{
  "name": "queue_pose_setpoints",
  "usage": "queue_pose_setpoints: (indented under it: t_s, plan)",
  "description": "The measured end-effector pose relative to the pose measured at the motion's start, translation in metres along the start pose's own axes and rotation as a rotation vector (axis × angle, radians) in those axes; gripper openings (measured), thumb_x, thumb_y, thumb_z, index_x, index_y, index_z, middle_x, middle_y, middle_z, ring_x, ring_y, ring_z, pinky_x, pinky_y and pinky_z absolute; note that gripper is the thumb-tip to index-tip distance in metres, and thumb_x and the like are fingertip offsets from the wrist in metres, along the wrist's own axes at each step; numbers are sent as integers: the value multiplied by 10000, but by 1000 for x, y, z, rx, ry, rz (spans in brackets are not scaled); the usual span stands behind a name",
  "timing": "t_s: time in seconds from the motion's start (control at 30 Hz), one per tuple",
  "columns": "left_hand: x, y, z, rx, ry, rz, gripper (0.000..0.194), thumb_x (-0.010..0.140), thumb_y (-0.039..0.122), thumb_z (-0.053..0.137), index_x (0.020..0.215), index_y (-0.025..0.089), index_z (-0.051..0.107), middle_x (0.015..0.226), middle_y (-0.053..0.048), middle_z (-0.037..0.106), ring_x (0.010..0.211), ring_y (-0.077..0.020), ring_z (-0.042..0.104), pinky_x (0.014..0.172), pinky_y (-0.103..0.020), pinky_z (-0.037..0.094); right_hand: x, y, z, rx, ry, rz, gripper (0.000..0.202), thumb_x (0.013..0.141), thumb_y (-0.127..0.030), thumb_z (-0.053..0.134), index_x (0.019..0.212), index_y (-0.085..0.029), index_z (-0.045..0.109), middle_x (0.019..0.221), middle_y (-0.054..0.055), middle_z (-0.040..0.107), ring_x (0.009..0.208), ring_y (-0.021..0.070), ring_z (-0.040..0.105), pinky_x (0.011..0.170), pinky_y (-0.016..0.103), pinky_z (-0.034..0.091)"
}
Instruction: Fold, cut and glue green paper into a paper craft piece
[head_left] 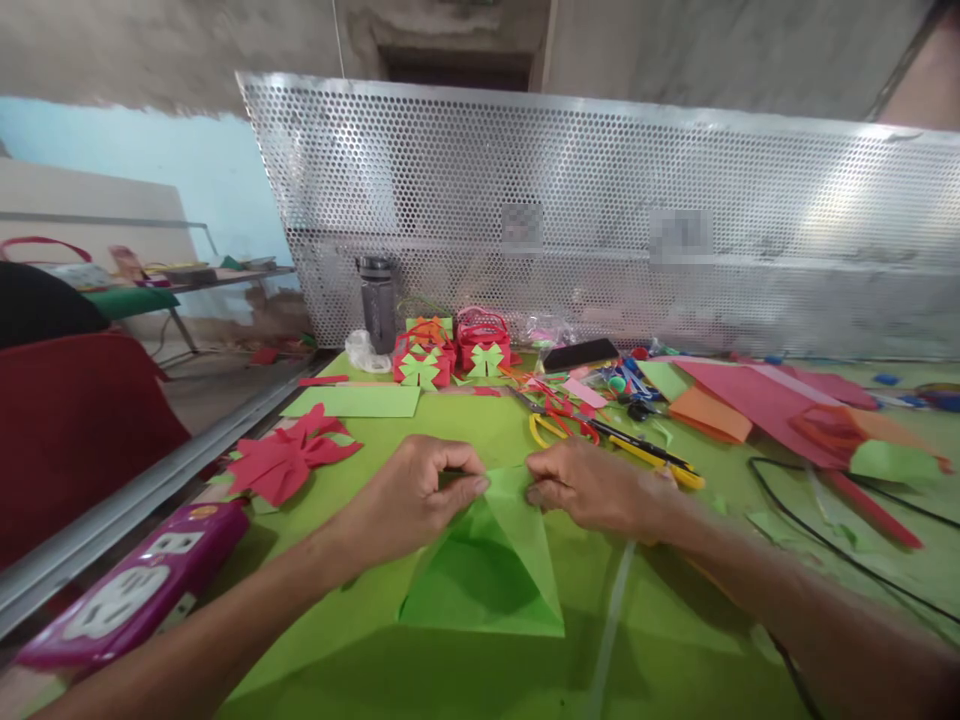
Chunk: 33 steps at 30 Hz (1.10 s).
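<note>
A partly folded sheet of green paper (pixel 487 585) stands on the green tabletop in front of me, its lower end spread and its upper edge narrower. My left hand (pixel 435 487) pinches the upper left corner between thumb and fingers. At the upper right corner, my right hand (pixel 574 485) grips the paper with curled fingers. Just behind my right hand lie scissors with yellow handles (pixel 547 430) and another pair with red handles (pixel 581 425).
Red paper boxes (pixel 484 355) with green bows stand at the back beside a dark bottle (pixel 377 305). A purple power strip (pixel 150 580) and red paper flower (pixel 289 455) lie left. Coloured sheets (pixel 765 400) and a black cable (pixel 817 535) lie right. A perforated metal panel (pixel 600 180) rises behind.
</note>
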<state>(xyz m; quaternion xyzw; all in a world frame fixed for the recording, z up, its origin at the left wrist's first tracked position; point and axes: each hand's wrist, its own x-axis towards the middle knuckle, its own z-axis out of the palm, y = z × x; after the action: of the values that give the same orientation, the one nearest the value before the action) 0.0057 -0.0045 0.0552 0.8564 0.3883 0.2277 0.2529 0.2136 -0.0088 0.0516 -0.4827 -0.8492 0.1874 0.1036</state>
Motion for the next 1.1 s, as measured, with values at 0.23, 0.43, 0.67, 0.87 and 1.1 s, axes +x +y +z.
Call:
queue_pose_setpoints:
  t_s: [0.23,0.43,0.67,0.87,1.1]
  plan:
    - [0,0,0,-4,33,-7,229,820,280,483,667,139,578,561,49,485,526,-76,394,500,-183,297,-1,-7,0,-49,48,4,301,753,-163,519,521,-183,327,496,-77,294,491,74,314,481,230,191]
    - [-1,-1,7,41,41,21,217,848,252,457,675,151,540,559,59,452,519,-72,376,501,-185,283,1,-12,2,-110,42,24,295,789,-128,510,526,-173,384,486,-76,289,486,74,315,481,225,189]
    - [-2,-1,9,71,21,61,212,867,223,436,684,164,526,523,77,374,479,-64,311,481,-188,254,0,-13,2,-264,29,-3,146,791,-106,515,661,-160,552,554,-22,464,543,105,377,513,236,210]
    - [1,-2,7,123,29,43,212,868,211,432,688,157,530,515,78,364,469,-57,308,474,-184,240,-2,-6,3,-421,24,-110,117,812,-129,490,754,-141,591,620,28,580,567,123,452,531,250,241]
    - [-1,-5,7,199,37,59,226,881,228,420,700,165,539,507,74,374,457,-59,313,477,-196,221,-3,-5,4,-489,20,-126,164,759,-46,466,812,-140,590,685,57,634,620,143,524,552,254,282]
